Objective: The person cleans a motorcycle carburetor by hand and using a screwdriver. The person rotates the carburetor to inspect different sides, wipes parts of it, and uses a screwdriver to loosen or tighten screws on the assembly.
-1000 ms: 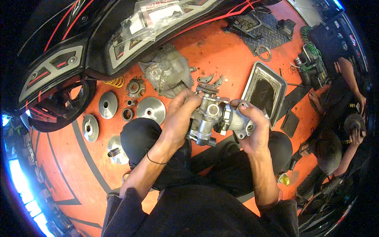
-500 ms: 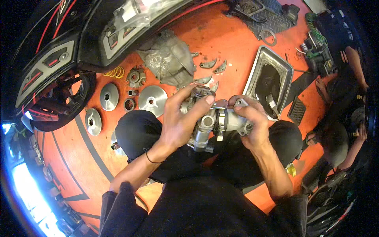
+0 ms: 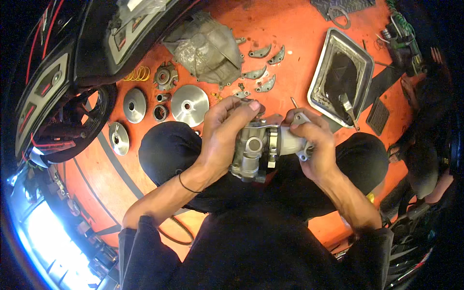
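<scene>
Between my hands, above my lap, is a grey metal throttle body (image 3: 248, 160) joined to a pale intake manifold (image 3: 290, 143). My left hand (image 3: 216, 137) is closed around the throttle body, thumb on its far upper end. A band clamp (image 3: 273, 145) circles the joint between the two parts. At the manifold's flange end, my right hand (image 3: 320, 147) grips with thumb and fingers beside a bolt hole. The palm-side surfaces of both parts are hidden by my hands.
Steel pulley discs (image 3: 190, 106), a yellow spring (image 3: 137, 73), a large cast cover (image 3: 205, 50) and several curved pieces (image 3: 256, 72) lie on the orange floor. A dirty metal tray (image 3: 316, 92) holds a brush (image 3: 346, 104). A scooter wheel (image 3: 104, 113) stands at left; another person (image 3: 420, 162) is at right.
My view has shifted, so the floor items sit differently in it. The joined parts have turned slightly and lie more level; both hands keep their hold.
</scene>
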A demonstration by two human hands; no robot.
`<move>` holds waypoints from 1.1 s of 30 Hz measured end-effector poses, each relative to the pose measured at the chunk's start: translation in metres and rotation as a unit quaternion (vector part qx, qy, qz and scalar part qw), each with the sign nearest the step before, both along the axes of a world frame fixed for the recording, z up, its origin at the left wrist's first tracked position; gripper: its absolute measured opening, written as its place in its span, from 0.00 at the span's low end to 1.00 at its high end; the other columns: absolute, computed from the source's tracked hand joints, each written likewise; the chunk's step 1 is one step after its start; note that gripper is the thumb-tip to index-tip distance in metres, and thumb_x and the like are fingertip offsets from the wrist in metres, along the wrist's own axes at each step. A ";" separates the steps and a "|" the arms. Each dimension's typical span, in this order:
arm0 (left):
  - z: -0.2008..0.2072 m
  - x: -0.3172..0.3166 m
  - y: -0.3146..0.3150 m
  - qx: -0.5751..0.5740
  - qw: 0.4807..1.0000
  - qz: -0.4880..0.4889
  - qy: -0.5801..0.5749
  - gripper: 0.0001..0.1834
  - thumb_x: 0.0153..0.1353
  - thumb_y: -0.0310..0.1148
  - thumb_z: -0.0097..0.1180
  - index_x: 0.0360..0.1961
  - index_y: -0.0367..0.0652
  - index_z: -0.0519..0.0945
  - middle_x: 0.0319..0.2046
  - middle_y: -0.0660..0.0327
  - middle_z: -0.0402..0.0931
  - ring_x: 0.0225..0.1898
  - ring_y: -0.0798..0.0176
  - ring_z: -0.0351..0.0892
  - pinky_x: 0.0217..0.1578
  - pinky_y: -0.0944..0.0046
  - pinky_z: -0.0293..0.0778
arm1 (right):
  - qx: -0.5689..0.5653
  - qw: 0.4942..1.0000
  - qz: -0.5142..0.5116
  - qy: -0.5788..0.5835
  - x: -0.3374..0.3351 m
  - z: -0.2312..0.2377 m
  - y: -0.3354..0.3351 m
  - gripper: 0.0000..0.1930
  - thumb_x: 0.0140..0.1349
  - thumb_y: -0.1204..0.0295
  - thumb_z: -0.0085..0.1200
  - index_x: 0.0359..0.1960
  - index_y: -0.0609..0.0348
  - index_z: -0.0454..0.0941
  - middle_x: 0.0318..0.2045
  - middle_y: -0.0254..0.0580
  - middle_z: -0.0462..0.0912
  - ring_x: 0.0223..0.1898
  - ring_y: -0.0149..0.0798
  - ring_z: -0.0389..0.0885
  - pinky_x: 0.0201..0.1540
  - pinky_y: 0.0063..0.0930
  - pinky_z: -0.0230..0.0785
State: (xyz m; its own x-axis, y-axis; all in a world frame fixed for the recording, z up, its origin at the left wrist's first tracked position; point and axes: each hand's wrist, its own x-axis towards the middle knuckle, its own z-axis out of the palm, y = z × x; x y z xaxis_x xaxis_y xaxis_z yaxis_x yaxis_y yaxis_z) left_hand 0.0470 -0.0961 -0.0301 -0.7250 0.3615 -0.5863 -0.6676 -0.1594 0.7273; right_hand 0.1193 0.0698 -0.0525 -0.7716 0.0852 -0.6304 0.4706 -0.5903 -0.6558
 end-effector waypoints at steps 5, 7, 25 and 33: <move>-0.006 0.001 0.010 -0.025 0.999 0.030 0.010 0.14 0.60 0.37 0.59 0.35 0.34 0.77 0.26 0.66 0.74 0.26 0.76 0.71 0.27 0.73 0.67 | 0.001 1.000 -0.012 0.000 0.001 -0.005 0.003 0.14 0.47 0.74 0.46 0.37 0.66 0.72 0.32 0.42 0.75 0.34 0.35 0.74 0.40 0.25 0.66; -0.013 -0.001 0.007 -0.032 0.999 0.003 0.000 0.14 0.60 0.37 0.58 0.35 0.35 0.77 0.26 0.66 0.74 0.26 0.76 0.70 0.28 0.73 0.66 | 0.017 1.000 0.002 -0.009 0.001 -0.007 0.004 0.14 0.46 0.74 0.46 0.36 0.67 0.72 0.32 0.42 0.74 0.34 0.34 0.73 0.39 0.24 0.66; -0.024 -0.022 0.009 -0.080 0.996 -0.011 -0.049 0.13 0.62 0.37 0.57 0.34 0.35 0.76 0.27 0.65 0.74 0.29 0.75 0.71 0.32 0.72 0.68 | 0.078 0.996 0.026 -0.024 -0.007 -0.020 -0.003 0.12 0.53 0.76 0.45 0.39 0.68 0.70 0.33 0.42 0.73 0.36 0.32 0.72 0.43 0.23 0.65; -0.030 -0.029 0.005 -0.084 0.996 -0.025 -0.025 0.12 0.62 0.36 0.56 0.32 0.37 0.76 0.25 0.67 0.73 0.27 0.77 0.68 0.29 0.73 0.65 | 0.157 0.987 0.010 0.020 -0.018 -0.019 -0.009 0.08 0.54 0.76 0.48 0.35 0.66 0.70 0.28 0.37 0.75 0.30 0.27 0.71 0.34 0.22 0.66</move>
State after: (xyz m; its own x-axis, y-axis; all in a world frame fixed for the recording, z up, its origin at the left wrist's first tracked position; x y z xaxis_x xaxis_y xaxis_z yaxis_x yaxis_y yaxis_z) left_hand 0.0183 -0.0912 -0.0603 -0.6770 0.2894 -0.6768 -0.7077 -0.0035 0.7065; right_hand 0.1015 0.0603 -0.0714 -0.7984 0.2561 -0.5449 0.4504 -0.3466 -0.8228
